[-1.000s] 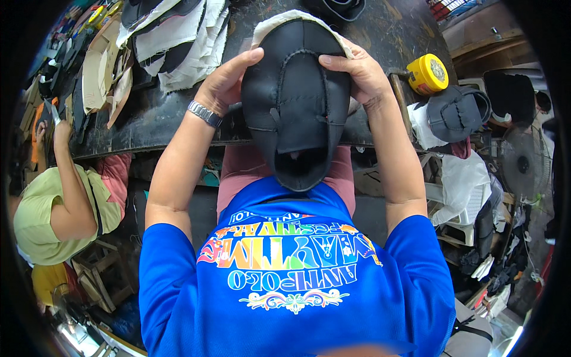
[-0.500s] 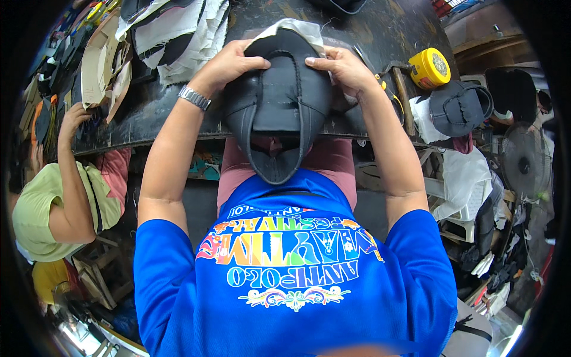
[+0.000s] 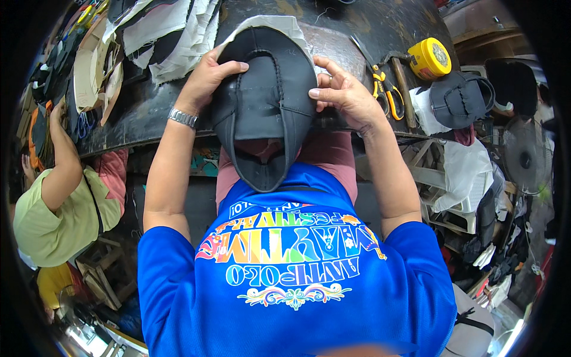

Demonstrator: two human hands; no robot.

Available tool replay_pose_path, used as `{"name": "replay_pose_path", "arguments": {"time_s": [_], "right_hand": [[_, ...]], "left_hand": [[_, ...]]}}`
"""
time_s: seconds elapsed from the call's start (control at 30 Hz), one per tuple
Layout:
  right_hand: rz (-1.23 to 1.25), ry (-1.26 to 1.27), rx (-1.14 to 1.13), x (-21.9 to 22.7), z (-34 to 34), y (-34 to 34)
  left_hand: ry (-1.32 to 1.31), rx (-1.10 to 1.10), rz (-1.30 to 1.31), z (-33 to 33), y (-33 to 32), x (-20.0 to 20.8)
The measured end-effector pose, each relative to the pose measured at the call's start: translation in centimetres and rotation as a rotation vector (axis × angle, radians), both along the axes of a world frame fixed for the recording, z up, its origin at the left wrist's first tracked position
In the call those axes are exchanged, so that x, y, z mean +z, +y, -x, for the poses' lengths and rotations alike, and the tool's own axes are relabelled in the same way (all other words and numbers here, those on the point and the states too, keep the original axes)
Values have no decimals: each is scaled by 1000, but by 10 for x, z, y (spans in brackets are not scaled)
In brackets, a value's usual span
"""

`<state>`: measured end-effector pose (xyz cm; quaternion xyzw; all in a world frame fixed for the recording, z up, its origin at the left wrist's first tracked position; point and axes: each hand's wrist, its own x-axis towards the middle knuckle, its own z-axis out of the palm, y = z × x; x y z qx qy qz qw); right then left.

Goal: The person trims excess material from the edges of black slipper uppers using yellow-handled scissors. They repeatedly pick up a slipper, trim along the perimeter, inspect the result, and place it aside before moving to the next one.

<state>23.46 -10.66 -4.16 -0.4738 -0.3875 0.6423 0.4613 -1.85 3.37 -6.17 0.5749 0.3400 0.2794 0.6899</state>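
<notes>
Shaping the black leather shoe upper (image 3: 264, 107) at the near edge of the workbench (image 3: 148, 107).
Left hand (image 3: 205, 80) and right hand (image 3: 345, 95) are gripping its sides, fingers curled over it; next probably needs seam alignment. Scissors (image 3: 383, 89), yellow tape measure (image 3: 429, 58) lying beyond.

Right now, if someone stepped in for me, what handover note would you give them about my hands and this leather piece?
Left hand: gripping the upper left edge of the black stitched leather piece, thumb on top.
Right hand: fingertips pressing its right edge.
The piece hangs over the front edge of the dark workbench, its lower end above the lap, a pale liner sheet under its top.
Scissors and a yellow tape measure lie to the right.
Done: centre seams are stitched.
Left: cannot tell from this view.
</notes>
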Motion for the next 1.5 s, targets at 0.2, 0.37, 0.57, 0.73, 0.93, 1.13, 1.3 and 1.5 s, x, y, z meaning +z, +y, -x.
{"name": "replay_pose_path", "arguments": {"time_s": [0.2,0.37,0.57,0.73,0.93,1.13,1.3,1.5], "right_hand": [[91,86,37,4,4,-13],[135,201,-64,-9,12,-16],[165,368,-206,-19,15,-22],[66,80,-235,-23,16,-25],[-286,-677,-421,-15,20,-39],[-405,-1795,-512,7,-47,-60],[74,-1857,-250,-7,-84,-61],[47,-1510,-315,-3,-101,-55]], "left_hand": [[-132,61,58,14,0,2],[-98,25,31,15,4,-1],[-66,14,-24,13,1,-1],[-109,1,-70,11,-4,-1],[-4,2,-133,7,-1,-11],[43,57,-71,9,2,-19],[-71,107,59,11,0,-19],[-327,252,251,26,-1,-16]]}}
